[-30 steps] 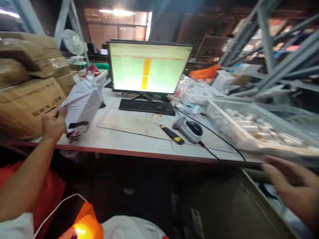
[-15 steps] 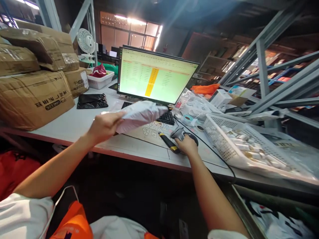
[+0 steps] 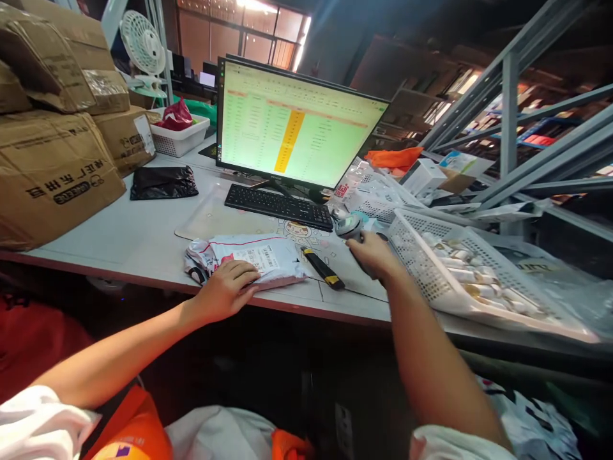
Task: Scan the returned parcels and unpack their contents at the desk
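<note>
A white plastic mailer parcel (image 3: 282, 255) lies flat near the table's front edge, its barcode label (image 3: 262, 257) facing up. My left hand (image 3: 227, 287) rests on the parcel's near side with fingers stretched out over it. To the right, my right hand (image 3: 376, 255) is wrapped round the handle of a grey barcode scanner (image 3: 348, 225), its head pointing away and to the left. Between the parcel and the scanner lies a black and yellow utility knife (image 3: 322, 268) on the printed desk mat (image 3: 201, 220).
A monitor (image 3: 297, 121) stands behind a black keyboard (image 3: 278, 206). Cardboard boxes (image 3: 52, 172) and a black plastic packet (image 3: 164, 183) are on the left. A white basket (image 3: 426, 268) of small bottles sits on the right; a fan (image 3: 142, 41) stands behind.
The parcel has come down from my raised left hand onto the table, label up, and that hand now lies on it. My right hand has lifted the scanner slightly.
</note>
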The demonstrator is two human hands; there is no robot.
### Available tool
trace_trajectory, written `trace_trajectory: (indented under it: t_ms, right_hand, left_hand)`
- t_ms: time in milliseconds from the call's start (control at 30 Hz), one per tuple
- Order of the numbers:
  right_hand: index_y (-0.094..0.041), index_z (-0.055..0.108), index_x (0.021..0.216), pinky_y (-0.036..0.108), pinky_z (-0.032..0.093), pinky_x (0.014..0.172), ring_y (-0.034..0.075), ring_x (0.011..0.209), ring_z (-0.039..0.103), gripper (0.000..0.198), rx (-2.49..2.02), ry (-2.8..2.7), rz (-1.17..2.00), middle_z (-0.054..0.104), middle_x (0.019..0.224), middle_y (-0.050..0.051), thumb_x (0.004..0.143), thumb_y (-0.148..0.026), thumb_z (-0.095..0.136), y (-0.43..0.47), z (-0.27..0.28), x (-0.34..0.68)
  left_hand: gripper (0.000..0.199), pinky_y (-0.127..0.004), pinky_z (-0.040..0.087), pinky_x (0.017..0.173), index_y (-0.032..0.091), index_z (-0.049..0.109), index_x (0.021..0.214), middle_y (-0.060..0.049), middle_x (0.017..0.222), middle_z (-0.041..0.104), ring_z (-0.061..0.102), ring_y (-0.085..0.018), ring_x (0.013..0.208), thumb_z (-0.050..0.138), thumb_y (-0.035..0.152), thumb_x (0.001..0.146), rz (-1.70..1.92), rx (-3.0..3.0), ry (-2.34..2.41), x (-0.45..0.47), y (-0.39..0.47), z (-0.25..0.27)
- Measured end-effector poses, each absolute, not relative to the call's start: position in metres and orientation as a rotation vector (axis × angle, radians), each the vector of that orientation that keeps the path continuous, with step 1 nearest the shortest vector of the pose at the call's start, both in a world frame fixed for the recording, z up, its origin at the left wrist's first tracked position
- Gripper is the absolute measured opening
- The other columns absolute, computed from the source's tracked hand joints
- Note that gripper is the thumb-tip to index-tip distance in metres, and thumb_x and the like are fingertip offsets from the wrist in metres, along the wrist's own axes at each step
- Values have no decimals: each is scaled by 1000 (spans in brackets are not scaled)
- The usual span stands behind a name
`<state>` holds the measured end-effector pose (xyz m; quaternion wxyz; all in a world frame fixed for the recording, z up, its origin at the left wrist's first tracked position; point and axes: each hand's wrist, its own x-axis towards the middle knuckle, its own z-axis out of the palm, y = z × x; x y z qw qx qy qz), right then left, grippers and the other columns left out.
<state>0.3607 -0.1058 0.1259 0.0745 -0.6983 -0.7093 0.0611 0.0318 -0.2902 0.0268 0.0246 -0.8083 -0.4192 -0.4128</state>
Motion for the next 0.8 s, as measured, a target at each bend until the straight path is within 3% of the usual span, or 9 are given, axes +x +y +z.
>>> trace_trajectory:
  t_ms: [133, 267, 400, 467, 667, 800]
  right_hand:
    - [-14, 69, 103, 27, 49, 63, 20, 72, 65, 31, -1768, -2373, 542, 70, 83, 8, 87, -38, 55, -141, 203, 345]
    - [-19, 73, 99, 24, 42, 52, 16, 61, 59, 40, -1594, -2722, 840, 65, 72, 3, 81, -54, 69, -175, 232, 310]
    - [-21, 76, 94, 22, 41, 51, 15, 62, 58, 36, -1427, -2941, 760, 67, 73, 2, 83, -55, 69, -184, 226, 277]
    - [-21, 76, 92, 22, 41, 50, 15, 63, 59, 34, -1383, -2987, 707, 69, 77, 3, 85, -53, 67, -185, 225, 267]
    - [-23, 75, 114, 20, 33, 42, 11, 53, 50, 38, -1452, -2837, 861, 63, 74, 1, 90, -50, 63, -181, 226, 277]
    - [-18, 71, 107, 20, 33, 40, 12, 53, 51, 47, -1616, -2621, 896, 60, 68, 1, 89, -61, 64, -169, 218, 309]
  left_hand:
    - [19, -36, 53, 97, 17, 68, 115, -9, 108, 74, 67, -20, 108, 60, 14, 98, -1534, -2604, -1179, 9, -295, 42]
    - [24, -40, 50, 103, 19, 66, 121, -11, 119, 72, 64, -24, 118, 61, 18, 98, -1341, -2589, -1252, -16, -297, 41]
    - [77, -52, 37, 118, 17, 46, 152, -19, 153, 53, 46, -36, 143, 75, 50, 89, -975, -2573, -1330, -27, -297, 22]
    - [90, -56, 32, 121, 16, 42, 155, -19, 159, 45, 37, -39, 149, 79, 56, 83, -850, -2543, -1362, -28, -296, 9]
    - [68, -54, 34, 122, 17, 50, 148, -16, 157, 47, 34, -37, 151, 73, 26, 85, -782, -2482, -1392, -27, -290, -9]
    - [66, -53, 37, 120, 20, 51, 145, -15, 156, 48, 37, -36, 149, 72, 23, 83, -756, -2533, -1332, -32, -288, -8]
